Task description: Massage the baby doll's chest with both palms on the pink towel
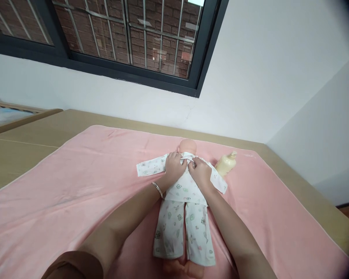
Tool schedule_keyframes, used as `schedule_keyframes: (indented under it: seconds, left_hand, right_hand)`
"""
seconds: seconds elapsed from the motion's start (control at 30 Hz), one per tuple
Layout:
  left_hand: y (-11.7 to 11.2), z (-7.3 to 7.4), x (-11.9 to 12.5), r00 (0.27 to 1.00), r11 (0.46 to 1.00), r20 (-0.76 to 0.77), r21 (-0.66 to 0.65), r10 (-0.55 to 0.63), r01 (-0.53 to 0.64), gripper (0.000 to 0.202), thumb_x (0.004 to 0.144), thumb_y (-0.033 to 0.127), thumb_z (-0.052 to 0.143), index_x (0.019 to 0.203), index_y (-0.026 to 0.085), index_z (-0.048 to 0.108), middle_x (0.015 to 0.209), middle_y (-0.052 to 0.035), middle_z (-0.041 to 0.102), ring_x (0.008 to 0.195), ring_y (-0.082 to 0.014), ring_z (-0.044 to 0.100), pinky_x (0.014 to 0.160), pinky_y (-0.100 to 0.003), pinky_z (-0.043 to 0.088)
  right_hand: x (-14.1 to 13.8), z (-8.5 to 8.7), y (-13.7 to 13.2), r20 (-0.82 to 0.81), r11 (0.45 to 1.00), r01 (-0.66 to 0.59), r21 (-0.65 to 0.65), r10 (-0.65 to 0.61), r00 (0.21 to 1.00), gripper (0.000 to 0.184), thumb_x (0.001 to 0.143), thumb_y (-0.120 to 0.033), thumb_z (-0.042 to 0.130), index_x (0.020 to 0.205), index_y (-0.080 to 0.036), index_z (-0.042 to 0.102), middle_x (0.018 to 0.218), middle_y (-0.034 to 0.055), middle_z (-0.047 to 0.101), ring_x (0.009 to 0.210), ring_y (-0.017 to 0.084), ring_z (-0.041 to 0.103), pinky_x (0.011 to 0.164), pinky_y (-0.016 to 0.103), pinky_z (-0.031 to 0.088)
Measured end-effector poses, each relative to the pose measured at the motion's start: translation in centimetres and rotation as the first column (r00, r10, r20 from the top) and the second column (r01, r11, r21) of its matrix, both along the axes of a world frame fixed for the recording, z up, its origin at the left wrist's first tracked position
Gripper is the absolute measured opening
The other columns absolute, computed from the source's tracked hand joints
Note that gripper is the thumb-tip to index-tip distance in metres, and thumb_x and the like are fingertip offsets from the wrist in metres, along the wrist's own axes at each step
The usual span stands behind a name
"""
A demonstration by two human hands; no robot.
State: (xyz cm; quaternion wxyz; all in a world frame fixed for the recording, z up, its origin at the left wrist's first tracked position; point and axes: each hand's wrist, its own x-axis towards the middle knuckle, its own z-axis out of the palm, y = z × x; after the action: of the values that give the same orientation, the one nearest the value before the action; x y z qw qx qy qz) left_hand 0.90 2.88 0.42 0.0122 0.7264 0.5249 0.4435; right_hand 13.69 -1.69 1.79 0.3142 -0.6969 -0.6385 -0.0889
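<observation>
A baby doll [187, 146] lies on the pink blanket, its head toward the wall and its feet toward me. It wears a white printed long-sleeved top [182, 190] and matching trousers [170, 232]. At the neckline, my left hand [175, 167] pinches the left side of the collar, a silver bangle on its wrist. My right hand [200, 170] grips the collar's other side, fingers curled in. Both sleeves stretch out sideways. The doll's bare feet [184, 268] show below the trouser legs. My fingers cover part of the collar.
A pale yellow pump bottle [226, 163] is beside the doll's sleeve on the right. The pink blanket [84, 186] covers much of the wooden tabletop [31, 155]. Behind stand a white wall [235, 97] and a dark-framed barred window [128, 73].
</observation>
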Motion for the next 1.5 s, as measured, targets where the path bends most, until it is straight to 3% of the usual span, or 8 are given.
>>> schedule_keyframes:
  seconds: [0.23, 0.33, 0.53, 0.7, 0.97, 1.27, 1.37, 1.5]
  left_hand:
    - [0.6, -0.2, 0.0, 0.998, 0.993, 0.018, -0.099, -0.062, 0.063, 0.025, 0.087, 0.026, 0.056, 0.109, 0.018, 0.065, 0.115, -0.0123, 0.066, 0.112, -0.0285, 0.058, 0.102, -0.044, 0.044]
    - [1.0, -0.2, 0.0, 0.991, 0.986, -0.006, -0.103, -0.135, 0.134, 0.029, 0.087, 0.023, 0.054, 0.114, 0.02, 0.064, 0.122, -0.0097, 0.067, 0.118, -0.0272, 0.058, 0.108, -0.044, 0.04]
    - [1.2, -0.1, -0.2, 0.979, 0.974, -0.003, -0.105, -0.204, 0.203, 0.033, 0.088, 0.02, 0.051, 0.119, 0.021, 0.063, 0.124, -0.0067, 0.068, 0.118, -0.0256, 0.059, 0.108, -0.043, 0.04]
    - [1.1, -0.1, -0.2, 0.983, 0.98, 0.001, -0.079, -0.184, 0.184, 0.031, 0.089, 0.02, 0.051, 0.117, 0.022, 0.063, 0.123, -0.0061, 0.069, 0.116, -0.025, 0.059, 0.106, -0.042, 0.042]
    - [-0.3, 0.7, -0.2, 0.987, 0.996, -0.133, -0.022, -0.091, 0.089, 0.019, 0.091, 0.022, 0.049, 0.087, 0.018, 0.067, 0.095, -0.0116, 0.068, 0.1, -0.0271, 0.059, 0.091, -0.041, 0.047]
    - [1.1, 0.0, 0.0, 0.972, 0.988, -0.18, -0.054, -0.15, 0.143, 0.03, 0.091, 0.023, 0.05, 0.119, 0.02, 0.062, 0.124, -0.0094, 0.066, 0.117, -0.0264, 0.058, 0.106, -0.046, 0.04]
    - [0.7, 0.1, 0.0, 0.965, 0.987, -0.215, 0.026, -0.152, 0.162, 0.025, 0.094, 0.023, 0.046, 0.108, 0.018, 0.067, 0.111, -0.0094, 0.071, 0.106, -0.0252, 0.063, 0.097, -0.04, 0.047]
    - [-0.2, 0.3, 0.0, 0.976, 0.991, -0.2, 0.076, -0.09, 0.107, 0.026, 0.095, 0.027, 0.046, 0.088, 0.019, 0.07, 0.095, -0.0092, 0.073, 0.095, -0.0247, 0.066, 0.086, -0.037, 0.05]
  right_hand:
    - [1.0, -0.1, 1.5, 0.015, 0.988, -0.123, -0.09, 0.125, 0.992, 0.047, 0.091, -0.024, 0.044, 0.134, -0.015, 0.059, 0.141, 0.0133, 0.058, 0.135, 0.029, 0.048, 0.114, 0.043, 0.033]
    - [1.6, -0.2, 2.0, 0.023, 0.972, -0.201, -0.123, 0.206, 0.978, 0.051, 0.09, -0.019, 0.042, 0.139, -0.013, 0.056, 0.147, 0.014, 0.053, 0.139, 0.029, 0.044, 0.116, 0.047, 0.031]
    - [1.2, -0.3, 1.2, 0.076, 0.962, -0.266, 0.055, 0.262, 0.962, 0.041, 0.091, -0.017, 0.041, 0.12, -0.02, 0.07, 0.13, 0.007, 0.067, 0.127, 0.022, 0.057, 0.111, 0.036, 0.041]
    - [0.7, -0.6, 0.5, 0.097, 0.973, -0.187, 0.137, 0.175, 0.98, 0.034, 0.094, -0.024, 0.043, 0.104, -0.02, 0.075, 0.114, 0.0081, 0.074, 0.11, 0.022, 0.066, 0.1, 0.033, 0.047]
    - [0.0, 0.6, -0.3, 0.036, 0.999, -0.047, -0.017, 0.048, 0.998, 0.035, 0.093, -0.032, 0.047, 0.119, -0.019, 0.066, 0.124, 0.0104, 0.069, 0.118, 0.027, 0.06, 0.095, 0.035, 0.048]
    - [1.8, -0.2, 1.8, 0.038, 0.95, -0.254, -0.183, 0.265, 0.963, 0.056, 0.093, -0.018, 0.035, 0.148, -0.011, 0.045, 0.155, 0.0142, 0.042, 0.146, 0.033, 0.033, 0.118, 0.054, 0.027]
    - [1.7, -0.3, 1.6, 0.063, 0.955, -0.266, -0.13, 0.276, 0.959, 0.053, 0.093, -0.017, 0.037, 0.143, -0.012, 0.053, 0.151, 0.0136, 0.048, 0.143, 0.03, 0.039, 0.119, 0.049, 0.029]
    - [1.1, -0.4, 0.6, 0.08, 0.982, -0.191, 0.008, 0.19, 0.979, 0.04, 0.094, -0.022, 0.041, 0.122, -0.017, 0.069, 0.133, 0.0105, 0.065, 0.128, 0.024, 0.057, 0.108, 0.036, 0.044]
